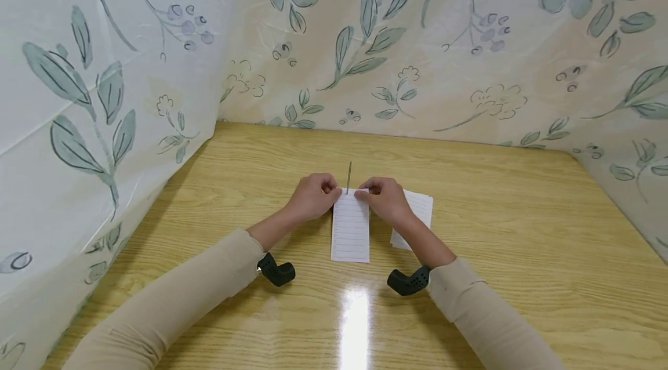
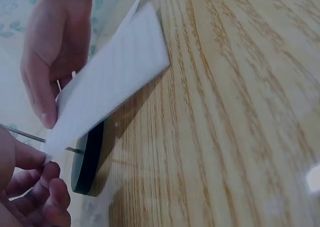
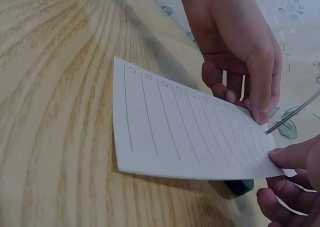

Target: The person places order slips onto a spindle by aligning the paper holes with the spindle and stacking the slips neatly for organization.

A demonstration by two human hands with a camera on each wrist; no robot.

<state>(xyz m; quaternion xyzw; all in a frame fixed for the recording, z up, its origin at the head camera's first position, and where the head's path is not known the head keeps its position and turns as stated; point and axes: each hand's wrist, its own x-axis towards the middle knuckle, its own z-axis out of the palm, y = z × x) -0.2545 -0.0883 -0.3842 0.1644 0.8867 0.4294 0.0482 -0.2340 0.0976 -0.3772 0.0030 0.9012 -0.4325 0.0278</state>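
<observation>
A lined white paper slip (image 1: 351, 236) with a column of small checkboxes is held by its top corners. My left hand (image 1: 315, 196) pinches the left corner between thumb and fingers; my right hand (image 1: 388, 202) pinches the right one. Between the two thumbs a thin metal spike (image 1: 349, 176) passes through the slip near its top edge. In the left wrist view the spike's dark round base (image 2: 89, 162) stands on the table, with a short length of spike showing between it and the slip. Most of the base is hidden in the head view.
Behind my right forearm lies a pile of similar white slips (image 1: 420, 207), partly covered by the hand. The wooden table (image 1: 496, 231) meets a leaf-patterned cloth (image 1: 396, 91) at the back and sides. Dark camera mounts (image 1: 279, 273) sit at both wrists.
</observation>
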